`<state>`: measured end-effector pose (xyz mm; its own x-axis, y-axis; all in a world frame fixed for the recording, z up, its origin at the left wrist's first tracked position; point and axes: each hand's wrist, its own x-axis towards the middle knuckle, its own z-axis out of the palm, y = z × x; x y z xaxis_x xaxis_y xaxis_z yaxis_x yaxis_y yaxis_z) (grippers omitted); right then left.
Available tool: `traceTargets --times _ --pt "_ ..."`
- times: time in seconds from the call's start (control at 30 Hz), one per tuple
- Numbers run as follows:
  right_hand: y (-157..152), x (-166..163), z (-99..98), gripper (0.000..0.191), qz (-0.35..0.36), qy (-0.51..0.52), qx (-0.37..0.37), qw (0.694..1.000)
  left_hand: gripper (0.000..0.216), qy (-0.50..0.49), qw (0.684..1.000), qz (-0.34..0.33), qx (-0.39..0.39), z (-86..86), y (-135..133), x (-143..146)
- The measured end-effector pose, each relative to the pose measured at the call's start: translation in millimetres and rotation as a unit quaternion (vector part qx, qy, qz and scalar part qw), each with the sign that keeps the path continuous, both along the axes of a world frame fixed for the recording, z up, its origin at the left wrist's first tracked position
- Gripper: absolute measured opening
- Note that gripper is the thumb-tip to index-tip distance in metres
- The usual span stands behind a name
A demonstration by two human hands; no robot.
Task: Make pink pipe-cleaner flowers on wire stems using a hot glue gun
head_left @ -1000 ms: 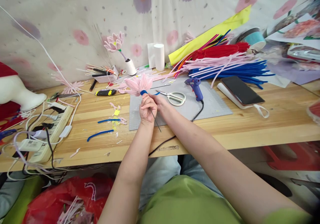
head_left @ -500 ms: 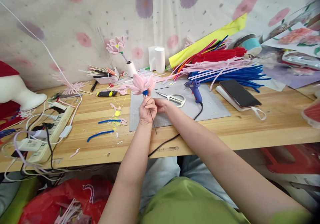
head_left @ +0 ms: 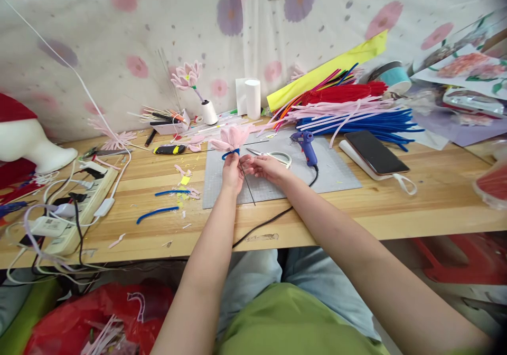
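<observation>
My left hand (head_left: 232, 176) is closed around the base of a pink pipe-cleaner flower (head_left: 230, 137), with the bloom standing above the fingers. A blue pipe cleaner (head_left: 231, 154) circles the flower's base and bulges out in a loop on its left. Below the hand a thin dark wire stem (head_left: 249, 190) slants down to the right. My right hand (head_left: 264, 166) is beside it, fingers partly curled and apart, the tips close to the stem; whether they touch it I cannot tell. White-handled scissors (head_left: 283, 158) lie just behind the right hand on a grey cutting mat (head_left: 336, 178).
A purple glue gun (head_left: 304, 146) rests on the mat, its black cord running to the table's front edge. Bundles of blue pipe cleaners (head_left: 356, 123) and a phone (head_left: 376, 152) lie to the right. Left are a power strip (head_left: 85, 212), blue offcuts (head_left: 157, 214) and a utility knife (head_left: 169, 149).
The flower has tipped and dropped slightly, and the blue loop now stands out from its base. My right hand has come out from behind the left, its fingers now showing beside the stem.
</observation>
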<state>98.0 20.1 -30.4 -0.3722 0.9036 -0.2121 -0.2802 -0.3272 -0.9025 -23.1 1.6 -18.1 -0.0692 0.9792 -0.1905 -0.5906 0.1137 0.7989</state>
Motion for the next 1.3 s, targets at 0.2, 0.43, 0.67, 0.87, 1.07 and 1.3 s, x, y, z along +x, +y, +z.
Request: traceTargets --times 0.2,0.43,0.67,0.87,1.07,1.3 --pt "-6 2 -1.0 0.018 -0.052 0.039 -0.006 0.998 0.012 0.011 1.0 0.022 -0.01 -7.3 3 2" --pt "-5 1 -5.0 0.013 -0.038 0.016 0.02 0.999 0.013 0.016 0.998 0.051 -0.036 -13.0 5 3" --pt "-4 -6 -14.8 0.012 -0.088 -0.127 0.149 0.977 0.009 0.043 0.996 0.078 -0.024 -15.4 6 4" --pt "-7 -8 -15.1 0.012 -0.181 -0.2 0.273 0.923 0.005 0.078 0.989 0.124 -0.028 -20.7 9 6" --pt "-13 -11 -13.2 0.015 -0.157 -0.253 0.323 0.899 0.008 0.081 0.99 0.113 -0.024 -22.7 10 5" --pt "-7 -7 -19.3 0.018 -0.176 -0.27 0.324 0.89 0.007 0.066 0.991 0.114 -0.034 -16.1 8 4"
